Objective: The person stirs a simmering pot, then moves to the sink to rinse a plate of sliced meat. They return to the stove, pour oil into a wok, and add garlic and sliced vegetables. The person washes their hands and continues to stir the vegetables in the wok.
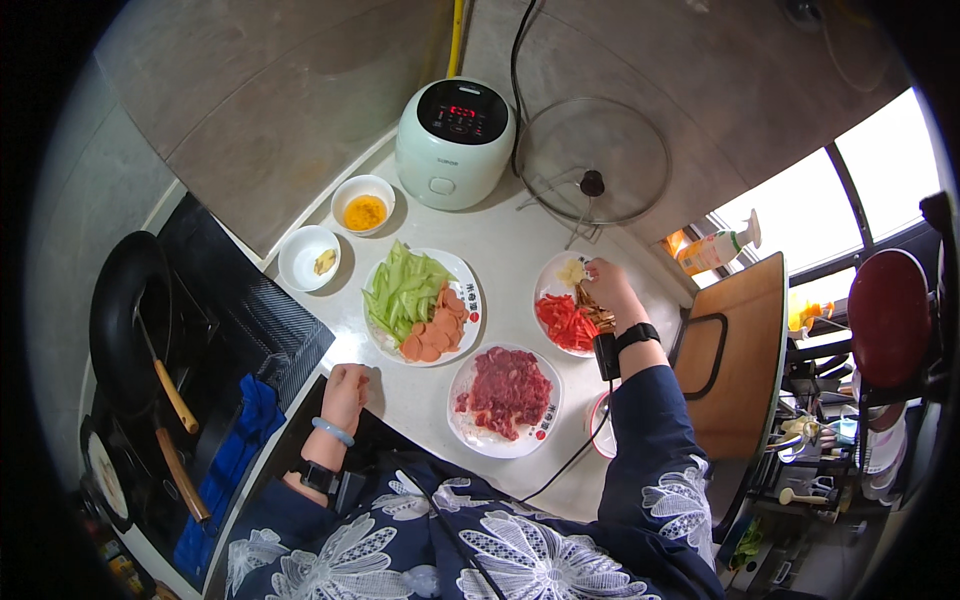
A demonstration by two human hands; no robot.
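My right hand (606, 283) reaches over a white plate (541, 279) that holds pale garlic slices (571, 273), red pepper strips (566, 322) and brown strips partly under the hand. Its fingertips are beside the garlic; whether they pinch anything is hidden. Loosely curled at the counter's left edge, my left hand (347, 394) shows nothing in it. Between the hands are a plate of sliced raw meat (510, 390) and another with green vegetable slices (405, 289) and orange slices (435, 330). Two white bowls hold yellow liquid (365, 213) and small yellowish pieces (325, 262).
A pale green rice cooker (454, 169) and a glass lid (615, 165) on a wire stand are at the back. Left, a black wok (124, 322) with a wooden-handled utensil sits on the stove beside a blue cloth (232, 457). Right stands a wooden cutting board (739, 360).
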